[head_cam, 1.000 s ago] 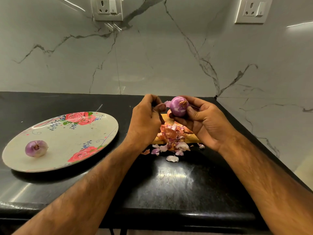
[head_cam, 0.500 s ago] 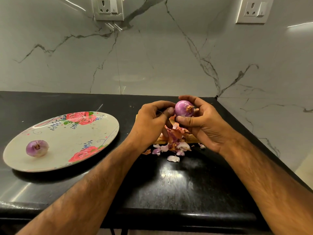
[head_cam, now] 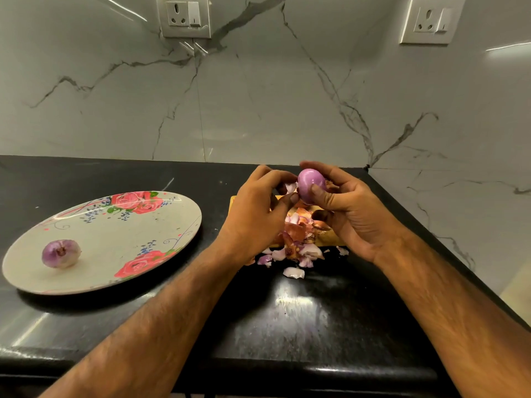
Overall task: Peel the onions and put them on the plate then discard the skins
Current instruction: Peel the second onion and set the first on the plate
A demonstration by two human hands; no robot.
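- A peeled onion [head_cam: 61, 253] is lying on the near-left part of the floral plate [head_cam: 161, 225], root end facing the camera, well apart from both hands.
- The plate is sitting on the left side of the black counter [head_cam: 287, 317], its right rim coming near the left wrist.
- The left hand [head_cam: 255, 214] is curling beside the second onion [head_cam: 309, 185], thumb and forefinger pinching a pale flap of skin [head_cam: 290, 187] at that onion's left side; the grip is narrow, closed on the flap.
- Below and between the 2 hands, a pile of skins [head_cam: 296, 245] is lying on a wooden board [head_cam: 330, 239] and spilling onto the counter in front of it, with 1 loose piece [head_cam: 293, 273] lying nearest the camera.
- The right hand [head_cam: 350, 214] is holding the second onion up above the board, fingers wrapping over its top and far side, thumb pressing on its front.
- That onion is looking smooth and purple across its visible face.
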